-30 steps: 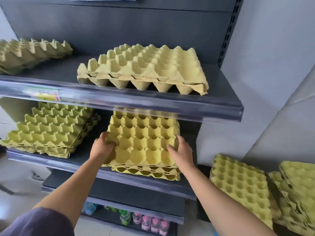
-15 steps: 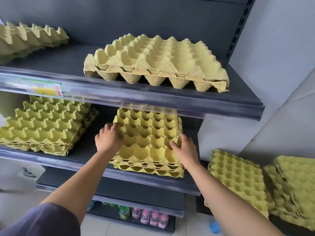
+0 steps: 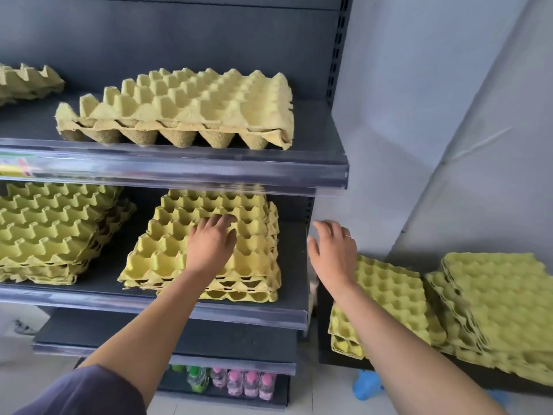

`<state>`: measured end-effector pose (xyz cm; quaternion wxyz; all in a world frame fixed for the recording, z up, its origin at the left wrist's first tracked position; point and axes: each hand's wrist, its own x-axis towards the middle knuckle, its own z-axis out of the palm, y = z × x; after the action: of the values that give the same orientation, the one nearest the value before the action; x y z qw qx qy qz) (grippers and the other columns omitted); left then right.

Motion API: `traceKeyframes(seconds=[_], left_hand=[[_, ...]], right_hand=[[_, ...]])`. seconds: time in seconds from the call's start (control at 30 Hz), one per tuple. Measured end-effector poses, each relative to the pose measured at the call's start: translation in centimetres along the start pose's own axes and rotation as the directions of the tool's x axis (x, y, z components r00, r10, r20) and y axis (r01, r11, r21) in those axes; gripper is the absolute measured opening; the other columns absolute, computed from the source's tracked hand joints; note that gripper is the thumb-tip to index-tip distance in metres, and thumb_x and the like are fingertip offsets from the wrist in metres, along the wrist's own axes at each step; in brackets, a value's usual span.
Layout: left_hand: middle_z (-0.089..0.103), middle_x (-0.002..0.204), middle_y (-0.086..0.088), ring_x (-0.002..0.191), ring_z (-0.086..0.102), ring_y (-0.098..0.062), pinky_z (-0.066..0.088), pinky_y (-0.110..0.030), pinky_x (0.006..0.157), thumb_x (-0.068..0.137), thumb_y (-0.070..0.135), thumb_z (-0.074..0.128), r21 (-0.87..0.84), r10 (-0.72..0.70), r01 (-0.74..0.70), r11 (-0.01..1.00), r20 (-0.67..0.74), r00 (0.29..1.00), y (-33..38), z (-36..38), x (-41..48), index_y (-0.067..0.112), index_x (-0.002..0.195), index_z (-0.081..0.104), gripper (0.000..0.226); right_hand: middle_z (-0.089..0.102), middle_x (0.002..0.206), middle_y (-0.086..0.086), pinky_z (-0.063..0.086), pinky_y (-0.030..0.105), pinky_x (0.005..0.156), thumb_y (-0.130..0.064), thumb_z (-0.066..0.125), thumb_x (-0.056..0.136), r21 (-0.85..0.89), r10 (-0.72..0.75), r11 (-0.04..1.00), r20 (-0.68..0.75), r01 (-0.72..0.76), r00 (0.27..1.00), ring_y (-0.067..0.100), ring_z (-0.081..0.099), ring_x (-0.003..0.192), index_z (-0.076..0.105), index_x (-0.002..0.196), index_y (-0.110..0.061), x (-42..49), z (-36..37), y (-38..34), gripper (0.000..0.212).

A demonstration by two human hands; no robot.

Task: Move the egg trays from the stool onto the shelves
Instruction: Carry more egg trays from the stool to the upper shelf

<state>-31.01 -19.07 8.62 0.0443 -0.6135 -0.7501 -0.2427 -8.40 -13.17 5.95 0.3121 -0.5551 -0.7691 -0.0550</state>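
Pressing flat with left hand (image 3: pixel 211 248) on egg tray stack (image 3: pixel 167 256), middle shelf (image 3: pixel 149 307). Holding right hand (image 3: pixel 333 253) wide and empty past shelf end, near other trays (image 3: pixel 392 292) on stool (image 3: pixel 323 339).

On the middle shelf (image 3: pixel 107 274) a bare lane runs front to back between the left tray stack (image 3: pixel 54 235) and the right tray stack (image 3: pixel 254 232). The upper shelf (image 3: pixel 194 172) overhangs both stacks, leaving only a low gap above them. A narrower bare strip lies right of the right tray stack.
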Motion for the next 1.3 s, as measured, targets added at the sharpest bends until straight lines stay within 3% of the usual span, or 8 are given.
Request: traceKeyframes(seconds=[0.23, 0.53, 0.8, 0.97, 1.03, 1.13, 1.2, 1.3], left_hand=[[0.067, 0.096, -0.004, 0.089, 0.062, -0.031, 0.047, -0.039, 0.071, 0.087, 0.024, 0.044, 0.01, 0.26, -0.261, 0.965, -0.113, 0.959, 12.9, 4.6, -2.3, 0.014, 0.102, 0.065, 0.028], [0.068, 0.081, -0.001, 0.077, 0.064, -0.029, 0.048, -0.036, 0.064, 0.08, 0.026, 0.038, -0.122, 0.375, -0.361, 0.925, 0.128, 0.918, 21.7, 14.3, -6.6, 0.015, 0.096, 0.067, 0.036], [0.064, 0.111, 0.001, 0.106, 0.056, -0.024, 0.04, -0.035, 0.086, 0.089, 0.017, 0.053, -0.177, 0.33, -0.28, 0.943, 0.422, 0.844, 22.2, 26.2, -8.0, 0.019, 0.122, 0.058, 0.034], [0.047, 0.136, 0.001, 0.125, 0.042, -0.02, 0.037, -0.035, 0.097, 0.094, 0.027, 0.047, -0.052, 0.237, -0.251, 0.967, 0.558, 0.795, 20.1, 33.9, -7.7, 0.021, 0.137, 0.043, 0.043], [0.033, 0.146, -0.002, 0.131, 0.034, -0.022, 0.036, -0.039, 0.1, 0.094, 0.035, 0.046, 0.034, 0.125, -0.186, 0.982, 0.62, 0.775, 19.5, 36.6, -7.5, 0.022, 0.144, 0.03, 0.054], [0.02, 0.15, -0.005, 0.131, 0.031, -0.032, 0.036, -0.049, 0.1, 0.092, 0.04, 0.05, 0.054, -0.171, 0.195, 0.979, 0.731, 0.661, 19.0, 40.0, -7.5, 0.025, 0.148, 0.011, 0.071], [0.021, 0.149, -0.009, 0.128, 0.033, -0.039, 0.036, -0.052, 0.1, 0.088, 0.04, 0.057, -0.001, -0.273, 0.418, 0.908, 0.757, 0.594, 18.8, 41.4, -7.3, 0.025, 0.148, 0.008, 0.079], [0.026, 0.147, -0.014, 0.129, 0.032, -0.04, 0.034, -0.051, 0.101, 0.083, 0.044, 0.064, 0.019, -0.384, 0.544, 0.839, 0.73, 0.566, 18.3, 42.1, -6.7, 0.021, 0.149, 0.008, 0.09]], right_hand=[[0.065, 0.103, 0.007, 0.053, 0.04, 0.069, -0.015, 0.067, 0.081, 0.004, -0.037, 0.999, -0.056, 0.038, 0.998, 0.032, 0.061, 0.089, 0.065, 0.104, -0.014, -2.2, -4.7, 12.4, 0.024], [0.064, 0.11, 0.011, 0.052, 0.043, 0.083, -0.013, 0.062, 0.086, 0.005, 0.128, 0.991, 0.23, -0.133, 0.965, 0.033, 0.06, 0.098, 0.063, 0.114, -0.01, -8.1, -5.2, 24.8, 0.028], [0.058, 0.111, 0.01, 0.05, 0.043, 0.081, -0.015, 0.057, 0.089, -0.057, 0.374, 0.92, 0.421, -0.387, 0.827, 0.033, 0.057, 0.099, 0.057, 0.121, -0.015, -14.2, 1.2, 32.0, 0.032], [0.052, 0.121, 0.013, 0.046, 0.042, 0.088, -0.02, 0.053, 0.091, -0.131, 0.485, 0.864, 0.474, -0.486, 0.735, 0.033, 0.052, 0.112, 0.051, 0.129, -0.015, -16.1, 7.4, 34.7, 0.039], [0.044, 0.129, 0.015, 0.044, 0.042, 0.093, -0.027, 0.053, 0.092, -0.173, 0.586, 0.787, 0.512, -0.593, 0.628, 0.036, 0.046, 0.118, 0.042, 0.136, -0.015, -16.7, 9.7, 35.5, 0.047], [0.035, 0.137, 0.02, 0.04, 0.045, 0.1, -0.037, 0.053, 0.093, -0.138, 0.678, 0.627, 0.581, -0.767, 0.45, 0.041, 0.044, 0.12, 0.022, 0.146, -0.015, -17.7, 12.4, 36.2, 0.066], [0.036, 0.138, 0.021, 0.036, 0.046, 0.102, -0.038, 0.053, 0.093, -0.153, 0.705, 0.586, 0.581, -0.796, 0.407, 0.041, 0.041, 0.123, 0.015, 0.149, -0.014, -18.1, 13.5, 36.5, 0.072], [0.038, 0.138, 0.018, 0.035, 0.049, 0.101, -0.036, 0.056, 0.091, -0.195, 0.763, 0.513, 0.549, -0.836, 0.341, 0.04, 0.039, 0.125, 0.017, 0.148, -0.017, -18.1, 14.1, 36.7, 0.072]])
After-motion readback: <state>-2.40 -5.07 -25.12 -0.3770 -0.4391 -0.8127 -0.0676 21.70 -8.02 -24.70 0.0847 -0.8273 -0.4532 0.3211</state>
